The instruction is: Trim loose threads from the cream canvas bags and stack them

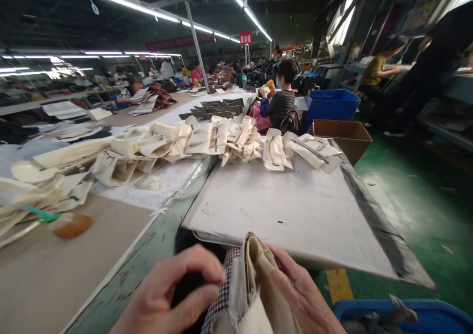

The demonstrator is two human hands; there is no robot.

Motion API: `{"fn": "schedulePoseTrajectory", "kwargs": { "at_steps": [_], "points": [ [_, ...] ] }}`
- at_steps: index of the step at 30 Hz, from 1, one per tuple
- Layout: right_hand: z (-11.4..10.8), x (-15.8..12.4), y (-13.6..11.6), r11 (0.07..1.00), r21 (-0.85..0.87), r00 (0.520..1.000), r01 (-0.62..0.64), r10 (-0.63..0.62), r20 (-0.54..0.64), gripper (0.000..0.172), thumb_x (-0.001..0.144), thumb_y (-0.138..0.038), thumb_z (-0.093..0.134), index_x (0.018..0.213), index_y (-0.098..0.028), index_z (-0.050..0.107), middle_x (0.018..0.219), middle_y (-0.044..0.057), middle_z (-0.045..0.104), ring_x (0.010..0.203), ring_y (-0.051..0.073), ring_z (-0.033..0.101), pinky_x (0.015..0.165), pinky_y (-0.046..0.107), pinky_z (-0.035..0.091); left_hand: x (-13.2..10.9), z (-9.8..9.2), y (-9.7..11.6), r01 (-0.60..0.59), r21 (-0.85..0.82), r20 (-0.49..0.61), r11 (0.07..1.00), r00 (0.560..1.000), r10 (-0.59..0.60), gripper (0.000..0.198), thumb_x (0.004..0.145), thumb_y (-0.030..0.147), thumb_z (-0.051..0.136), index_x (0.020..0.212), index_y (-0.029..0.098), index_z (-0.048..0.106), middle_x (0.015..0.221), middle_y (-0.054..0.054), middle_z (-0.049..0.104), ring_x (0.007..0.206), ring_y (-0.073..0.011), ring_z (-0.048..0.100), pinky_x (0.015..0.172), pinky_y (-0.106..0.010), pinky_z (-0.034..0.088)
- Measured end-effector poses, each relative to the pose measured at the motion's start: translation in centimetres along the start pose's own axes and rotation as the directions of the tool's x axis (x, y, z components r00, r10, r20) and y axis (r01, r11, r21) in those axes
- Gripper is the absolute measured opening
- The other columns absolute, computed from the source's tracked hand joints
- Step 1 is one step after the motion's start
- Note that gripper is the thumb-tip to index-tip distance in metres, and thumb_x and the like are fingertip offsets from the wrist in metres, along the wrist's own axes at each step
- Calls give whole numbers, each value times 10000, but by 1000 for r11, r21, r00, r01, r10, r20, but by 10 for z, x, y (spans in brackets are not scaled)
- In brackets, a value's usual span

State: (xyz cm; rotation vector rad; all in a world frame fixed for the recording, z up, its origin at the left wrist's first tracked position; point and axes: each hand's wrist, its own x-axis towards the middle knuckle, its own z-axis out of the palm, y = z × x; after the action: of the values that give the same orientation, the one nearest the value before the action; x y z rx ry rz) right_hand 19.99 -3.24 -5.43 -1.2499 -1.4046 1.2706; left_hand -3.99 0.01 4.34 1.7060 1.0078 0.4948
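A folded piece of cream fabric (258, 275) with frayed threads stands over the lap at the bottom centre. My right hand (301, 287) grips it from the right side, thumb against the cloth. To its left, my left hand (181, 289) is raised, its thumb and index finger curled toward each other with a small gap between the tips and nothing visible in them. Cream fabric pieces (218, 137) with dark metal strips lie in a long row across the tables ahead.
A white-covered table (281, 216) lies ahead. At the left are a bottle of amber liquid (72, 225) and a green table edge (148, 260). Blue bins (332, 105) (402, 307) and a brown bin (342, 134) stand right. A person (281, 102) sits beyond.
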Motion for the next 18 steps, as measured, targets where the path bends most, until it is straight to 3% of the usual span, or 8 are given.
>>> {"fn": "schedulePoseTrajectory", "kwargs": {
  "at_steps": [1, 3, 5, 8, 12, 18],
  "points": [
    [1, 1, 1, 1000, 11, 1000, 1, -1, 1, 442, 936, -478, 456, 1307, -250, 536, 1254, 46, 625, 1107, 228, 599, 939, 284, 467, 15, -5, 4, -61, 57, -85, 997, 994, 66, 131, 868, 291, 592, 957, 201, 622, 1032, -55, 637, 1082, -245, 545, 974, -342, 427],
    [3, 2, 5, 999, 38, 1000, 10, -9, -2, 443, 939, -482, 451, 1315, -260, 525, 1273, 44, 615, 1136, 232, 585, 952, 293, 460, 46, -8, 13, -161, 171, -81, 972, 981, 177, 147, 807, 243, 663, 925, 197, 590, 1120, -52, 605, 1154, -235, 495, 1022, -336, 378],
    [5, 3, 12, 998, 59, 1000, 21, -21, 0, 447, 941, -488, 445, 1318, -260, 521, 1285, 49, 608, 1146, 233, 581, 966, 299, 449, 75, -4, 19, -236, 251, 98, 939, 971, 218, 184, 769, 192, 687, 919, 198, 581, 1175, -47, 573, 1138, -214, 493, 1011, -330, 379],
    [5, 4, 19, 999, 53, 1000, 14, -14, -3, 454, 947, -486, 436, 1325, -246, 514, 1294, 64, 600, 1168, 231, 567, 992, 302, 429, 101, 7, 18, -266, 335, 289, 904, 942, 170, 221, 705, 138, 714, 860, 191, 565, 1033, -19, 595, 953, -182, 539, 860, -291, 446],
    [5, 3, 18, 1000, 15, 1000, 0, 0, -19, 448, 953, -463, 447, 1339, -244, 501, 1319, 65, 582, 1201, 226, 541, 1025, 304, 400, 107, 12, 9, -203, 408, 321, 890, 944, 68, 215, 693, 97, 686, 824, 192, 546, 849, 37, 577, 723, -124, 509, 641, -221, 415],
    [4, 6, -15, 997, 68, 999, -30, 31, -9, 428, 943, -513, 424, 1235, -269, 619, 1192, 45, 668, 1096, 250, 613, 951, 321, 480, 97, 1, 4, -221, 351, 328, 910, 939, 102, 112, 777, 153, 659, 858, 187, 589, 860, 32, 588, 772, -121, 527, 704, -222, 408]
  ]
}}
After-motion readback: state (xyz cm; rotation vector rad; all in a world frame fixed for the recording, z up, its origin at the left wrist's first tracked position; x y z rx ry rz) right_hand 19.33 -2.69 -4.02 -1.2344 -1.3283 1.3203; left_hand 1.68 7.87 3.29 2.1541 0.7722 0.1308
